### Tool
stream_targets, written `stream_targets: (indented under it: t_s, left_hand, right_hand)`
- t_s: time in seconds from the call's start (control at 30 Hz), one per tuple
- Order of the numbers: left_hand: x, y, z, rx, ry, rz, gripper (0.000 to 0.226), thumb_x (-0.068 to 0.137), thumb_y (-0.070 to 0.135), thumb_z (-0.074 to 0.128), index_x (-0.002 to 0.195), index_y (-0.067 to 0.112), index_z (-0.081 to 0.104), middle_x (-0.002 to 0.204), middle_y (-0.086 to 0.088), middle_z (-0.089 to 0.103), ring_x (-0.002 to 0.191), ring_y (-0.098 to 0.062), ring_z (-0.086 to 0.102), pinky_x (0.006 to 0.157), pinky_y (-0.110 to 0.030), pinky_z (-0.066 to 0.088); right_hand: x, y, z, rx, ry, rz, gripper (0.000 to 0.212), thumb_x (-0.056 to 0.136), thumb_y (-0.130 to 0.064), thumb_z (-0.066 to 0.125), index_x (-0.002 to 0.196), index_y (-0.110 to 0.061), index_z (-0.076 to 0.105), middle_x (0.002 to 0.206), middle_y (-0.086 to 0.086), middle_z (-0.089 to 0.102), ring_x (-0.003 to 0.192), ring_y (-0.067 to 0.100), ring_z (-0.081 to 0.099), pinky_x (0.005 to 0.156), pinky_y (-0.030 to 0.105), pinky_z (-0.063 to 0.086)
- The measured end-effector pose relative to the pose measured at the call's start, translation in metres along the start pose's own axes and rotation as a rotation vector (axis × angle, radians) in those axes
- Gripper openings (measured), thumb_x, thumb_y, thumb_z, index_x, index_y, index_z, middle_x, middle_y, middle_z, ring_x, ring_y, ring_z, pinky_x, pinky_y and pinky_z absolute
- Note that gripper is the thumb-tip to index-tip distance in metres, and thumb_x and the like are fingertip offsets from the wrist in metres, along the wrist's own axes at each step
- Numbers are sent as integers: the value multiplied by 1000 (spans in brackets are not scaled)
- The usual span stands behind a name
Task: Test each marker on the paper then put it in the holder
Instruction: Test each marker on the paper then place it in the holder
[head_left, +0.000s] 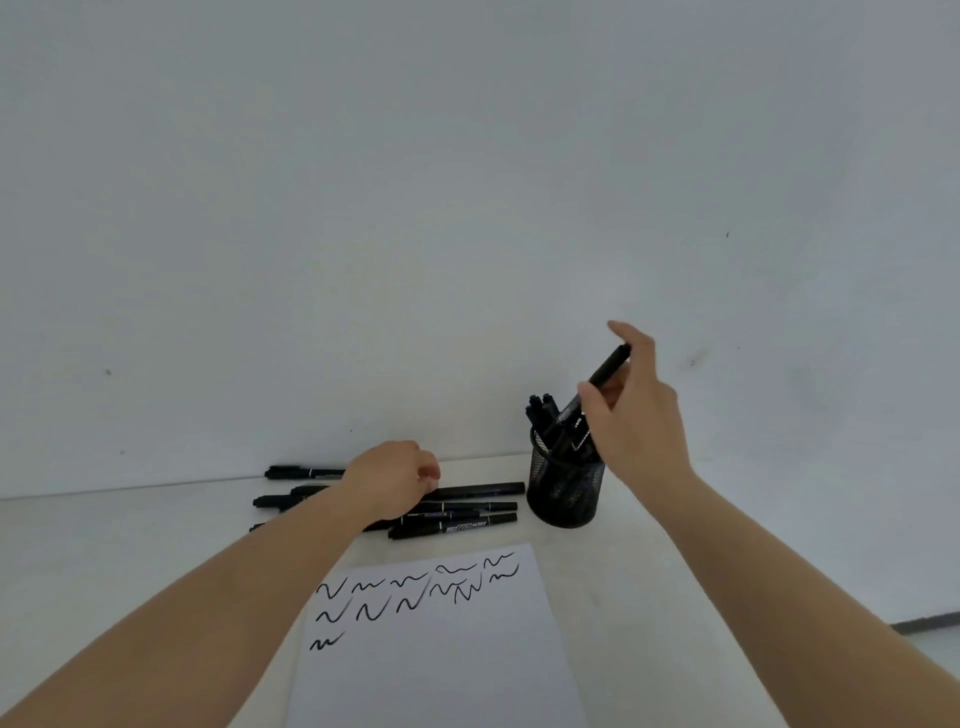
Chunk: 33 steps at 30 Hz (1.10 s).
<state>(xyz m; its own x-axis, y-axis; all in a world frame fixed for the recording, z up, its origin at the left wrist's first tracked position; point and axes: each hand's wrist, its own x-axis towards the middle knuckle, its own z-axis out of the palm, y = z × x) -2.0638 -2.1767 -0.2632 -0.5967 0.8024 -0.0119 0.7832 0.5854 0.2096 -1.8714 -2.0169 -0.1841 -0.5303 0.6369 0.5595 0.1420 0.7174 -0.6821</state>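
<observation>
Several black markers (457, 519) lie on the bench (130, 545), partly hidden under the left hand (389, 480), whose grip I cannot tell. Label writing is unreadable. Right hand (631, 405) pinches one marker (605, 374) over the mesh holder (565, 488); scribbled paper (441, 654) lies near.

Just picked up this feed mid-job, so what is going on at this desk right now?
A person is testing black markers. The right hand holds a marker tilted, its lower end in the mesh holder, which already has several in it. The left hand rests on the pile of loose markers behind the paper, which carries a dozen or so scribbles.
</observation>
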Motion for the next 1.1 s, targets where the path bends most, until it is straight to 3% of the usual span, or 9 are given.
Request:
stream_targets:
  t_s: [0.1,0.23,0.5,0.6,0.67,0.83,0.93,1.03,1.1]
  left_hand:
    - [5,-1,12,65,-8,2,23,92,37,49,109,28,61,114,3,56,109,-19,50,84,-31,41]
    - [9,3,20,54,32,-4,21,90,35,52,106,26,61,113,2,57,109,-20,51,84,-33,42]
    - [12,-2,32,146,146,38,20,93,35,47,106,23,55,111,4,58,106,-19,51,79,-31,36]
    - [6,-8,29,189,241,49,22,96,34,41,109,21,52,113,4,58,106,-18,51,79,-32,35]
    - [-3,-13,19,182,295,21,21,97,32,39,109,21,51,112,4,59,104,-18,53,78,-32,36]
    - [-49,-17,-18,-250,413,-165,15,94,32,46,103,24,55,95,10,62,89,-17,57,73,-30,40]
    - [-91,-8,-27,-550,410,-115,10,93,26,50,85,32,52,84,16,63,87,-11,59,74,-26,41]
    - [-131,5,-25,-644,384,-44,21,94,20,47,80,37,48,79,16,62,77,3,57,69,-12,41]
    - [-153,10,-20,-655,368,-7,22,94,18,47,81,36,48,75,13,59,60,6,51,56,-8,39]
  right_hand:
    - [-2,7,14,-79,-80,-7,40,88,-18,52,123,-29,35,72,7,63,71,25,59,67,38,48]
    - [-3,15,29,-241,-197,1,22,94,-23,43,115,-18,42,71,3,55,71,29,52,62,35,40]
    - [-10,19,41,-426,-271,68,21,95,-27,41,113,-17,44,80,1,54,76,26,52,62,31,32]
    - [-13,13,34,-354,-204,29,34,92,-25,48,124,-16,43,108,3,56,102,25,50,75,32,37]
    - [-18,6,25,-333,-62,-76,38,89,-22,53,125,-12,45,114,5,53,104,25,45,83,33,38]
    - [-49,-24,9,20,132,-75,19,86,-17,54,103,-26,54,85,-11,54,82,10,48,70,24,39]
    - [-75,-46,17,316,-124,193,22,90,-14,47,80,-31,57,63,-9,57,60,6,49,57,17,39]
    - [-100,-66,33,407,-509,378,10,92,-19,51,93,-24,60,65,-6,61,55,8,51,55,22,40]
    - [-117,-77,45,593,-591,517,13,91,-27,55,97,-17,60,64,-6,61,53,8,50,52,23,39]
